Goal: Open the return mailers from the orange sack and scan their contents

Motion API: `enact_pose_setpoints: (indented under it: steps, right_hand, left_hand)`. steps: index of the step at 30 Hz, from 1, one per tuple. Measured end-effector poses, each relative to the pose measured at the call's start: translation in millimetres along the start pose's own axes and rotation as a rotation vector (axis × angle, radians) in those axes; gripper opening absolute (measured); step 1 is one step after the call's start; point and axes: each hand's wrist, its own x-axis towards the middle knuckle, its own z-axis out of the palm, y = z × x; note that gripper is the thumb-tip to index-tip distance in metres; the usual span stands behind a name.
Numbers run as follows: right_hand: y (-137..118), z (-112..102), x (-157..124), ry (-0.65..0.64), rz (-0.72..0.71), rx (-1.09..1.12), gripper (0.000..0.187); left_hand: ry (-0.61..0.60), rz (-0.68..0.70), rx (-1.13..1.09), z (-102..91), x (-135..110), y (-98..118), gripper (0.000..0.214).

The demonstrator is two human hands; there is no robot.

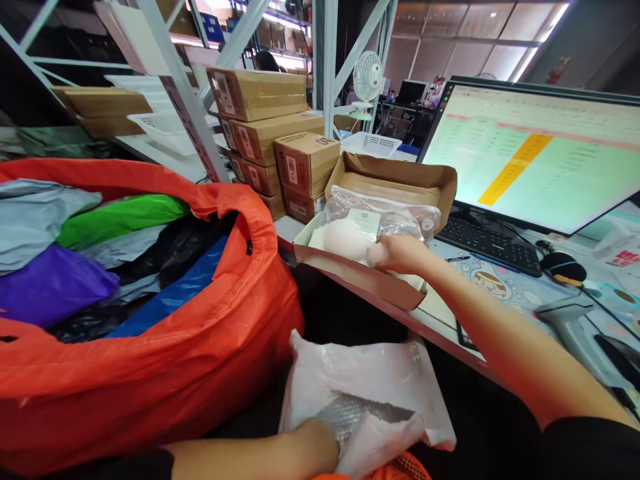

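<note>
My right hand (400, 253) reaches into an open cardboard box (360, 275), its fingers curled on a white fluffy item (345, 239). Behind that item lie clear plastic packaging (400, 217) and a pale printed card (364, 219). Low in the view, a white mailer bag (365, 363) rests with a torn opening, where silvery bubble wrap (345, 417) shows. My left hand (315, 445) is closed at the near left edge of this opening. It is slightly blurred, and its fingertips are hidden by the bag and the hand itself.
A large red-orange sack (240, 320) full of coloured plastic parcels stands at left. Stacked cardboard boxes (270, 137) sit behind the open box. A monitor (530, 153), keyboard (490, 243) and handheld scanner (575, 333) occupy the desk's right side.
</note>
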Motion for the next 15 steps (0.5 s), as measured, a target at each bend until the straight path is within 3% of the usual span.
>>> enact_pose_setpoints:
  steps: [2,5,9,13,15]
  right_hand:
    - [-6,-4,-1,-0.040,-0.047,0.017,0.022]
    - [-4,-14,-6,0.032,-0.151,0.076,0.013]
    - [23,-36,-18,0.285,-0.243,0.344,0.020]
    - [58,-63,-28,0.518,-0.133,0.768,0.036]
    - [71,-75,-30,0.646,-0.073,0.895,0.035]
  left_hand:
    - [-0.048,-0.028,0.049,-20.7,-3,-1,0.012]
    - [-0.031,-0.002,0.073,-64.5,-8,-1,0.009]
    - [0.010,0.031,0.061,-120.9,-10,6,0.015]
    - [0.163,0.072,-0.031,-176.4,-10,12,0.028]
    - [0.240,0.134,-0.090,-213.0,-13,12,0.031]
